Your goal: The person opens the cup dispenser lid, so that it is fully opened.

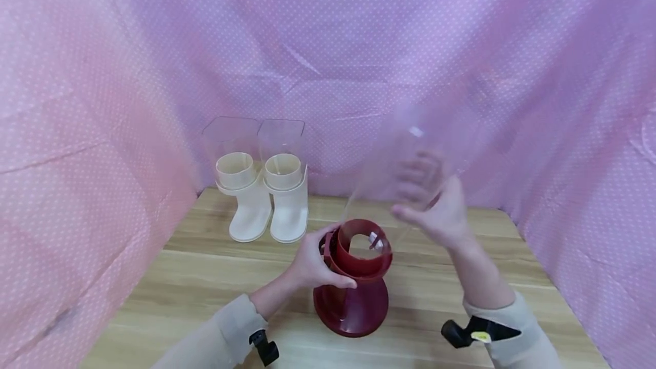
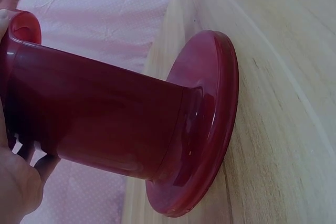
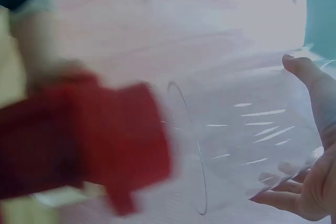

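A glossy dark red stand point(image 1: 353, 306) with a round base and a ring-shaped collar point(image 1: 366, 269) rises from the table, tilted in the left wrist view. My left hand point(image 1: 314, 261) grips this collar from the left, thumb along its near side. My right hand point(image 1: 435, 204) is curled round a clear plastic container point(image 3: 241, 135), blurred and nearly see-through in the head view. In the right wrist view, the container's round open end faces the red collar with a gap between them. Thumb and fingers of the right hand lie on opposite sides of its wall.
Two cream stands point(image 1: 248, 215) with ring tops stand side by side at the back left, clear square-rimmed containers point(image 1: 282, 135) above them. Pink dotted cloth point(image 1: 328, 33) hangs round the wood-grain table point(image 1: 215, 289) at the back and both sides.
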Motion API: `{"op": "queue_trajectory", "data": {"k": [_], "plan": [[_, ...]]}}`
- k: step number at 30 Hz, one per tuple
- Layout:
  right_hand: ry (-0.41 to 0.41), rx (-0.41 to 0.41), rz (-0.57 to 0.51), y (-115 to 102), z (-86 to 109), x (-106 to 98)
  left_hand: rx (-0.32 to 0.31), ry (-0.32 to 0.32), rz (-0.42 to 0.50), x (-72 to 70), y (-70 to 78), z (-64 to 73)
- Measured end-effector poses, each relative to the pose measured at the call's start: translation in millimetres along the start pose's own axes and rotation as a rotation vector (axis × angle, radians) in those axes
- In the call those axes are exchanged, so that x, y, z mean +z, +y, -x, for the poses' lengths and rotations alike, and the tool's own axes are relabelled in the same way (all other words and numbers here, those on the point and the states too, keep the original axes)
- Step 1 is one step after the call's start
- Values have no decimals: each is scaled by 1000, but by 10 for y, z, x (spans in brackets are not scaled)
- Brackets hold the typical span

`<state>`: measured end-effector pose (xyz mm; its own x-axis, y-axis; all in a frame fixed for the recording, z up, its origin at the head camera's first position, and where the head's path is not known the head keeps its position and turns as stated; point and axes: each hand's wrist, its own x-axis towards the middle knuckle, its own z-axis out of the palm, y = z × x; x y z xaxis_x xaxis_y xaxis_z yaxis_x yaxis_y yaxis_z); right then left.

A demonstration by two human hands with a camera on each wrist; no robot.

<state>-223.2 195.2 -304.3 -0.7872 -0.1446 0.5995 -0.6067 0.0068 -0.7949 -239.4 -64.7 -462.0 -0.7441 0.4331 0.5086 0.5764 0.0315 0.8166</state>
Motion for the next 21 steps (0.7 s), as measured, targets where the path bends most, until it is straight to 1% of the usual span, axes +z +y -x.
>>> {"op": "queue_trajectory", "data": {"k": [2,4,6,7,12,21], "plan": [[82,-66,-80,-91,-96,-121,-6,-3,17,9,-2,-6],[137,-105,-123,-168,-190,-227,-20,-4,31,15,-5,-7],[159,-115,-137,-214,-264,-309,-29,-2,34,19,-9,-4],[172,-102,-124,-229,-293,-337,-29,0,31,14,-7,0],[219,-40,31,-192,-377,-436,-26,4,21,1,5,5],[280,56,346,30,-435,-552,-36,-2,11,24,14,26]]}}
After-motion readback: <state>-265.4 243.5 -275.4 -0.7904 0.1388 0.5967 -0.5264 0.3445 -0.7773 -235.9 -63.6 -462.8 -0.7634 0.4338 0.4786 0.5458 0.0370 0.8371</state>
